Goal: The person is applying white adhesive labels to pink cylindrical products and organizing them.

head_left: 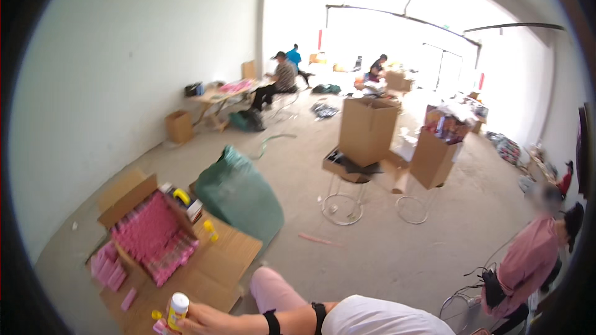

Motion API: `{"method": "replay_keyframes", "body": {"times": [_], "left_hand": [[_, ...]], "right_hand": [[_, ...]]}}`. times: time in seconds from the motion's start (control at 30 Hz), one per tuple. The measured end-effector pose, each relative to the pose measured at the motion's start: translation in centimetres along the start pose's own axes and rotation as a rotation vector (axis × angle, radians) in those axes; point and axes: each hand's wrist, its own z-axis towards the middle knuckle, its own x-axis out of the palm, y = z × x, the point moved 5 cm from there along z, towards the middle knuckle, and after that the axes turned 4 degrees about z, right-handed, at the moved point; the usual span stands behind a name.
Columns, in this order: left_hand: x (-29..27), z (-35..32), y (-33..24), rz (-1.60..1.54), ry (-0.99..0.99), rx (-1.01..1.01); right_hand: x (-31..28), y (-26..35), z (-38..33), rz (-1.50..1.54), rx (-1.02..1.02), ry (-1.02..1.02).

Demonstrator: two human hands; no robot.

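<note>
My right hand (205,319) reaches in along the lower edge over a cardboard-covered table (217,260). Its fingers are closed around a small yellow tube with a white top (178,311), held upright. Right beside the tube are a small round yellow piece (156,314) and a pink piece (161,327), partly cut off by the frame's edge. My left hand does not show. Farther back on the table, an open carton (162,236) is filled with pink pieces in rows. Several pink blocks (108,267) lie to its left, and another yellow tube (211,231) is on its right.
A large green sack (239,192) stands behind the table. Tall cartons (367,130) rest on round-based stools (343,208) mid-floor. A person in pink (528,257) is at the right, near loose cables (456,298). Other people sit at tables (230,92) farther back.
</note>
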Motion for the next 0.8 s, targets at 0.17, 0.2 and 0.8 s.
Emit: {"method": "replay_keyframes", "body": {"times": [0.17, 0.2, 0.8], "left_hand": [[4.2, 1.8, -2.0, -0.593, 0.065, -0.192], [4.2, 1.7, -1.3, -0.538, 0.06, -0.275], [11.4, 6.3, -2.5, -0.81, 0.427, -0.066]], "right_hand": [[-3.0, 3.1, -2.1, -0.069, -0.045, -0.194], [-3.2, 2.8, -2.0, -0.086, -0.053, -0.197], [-4.5, 2.2, -2.8, -0.079, -0.108, -0.299]]}}
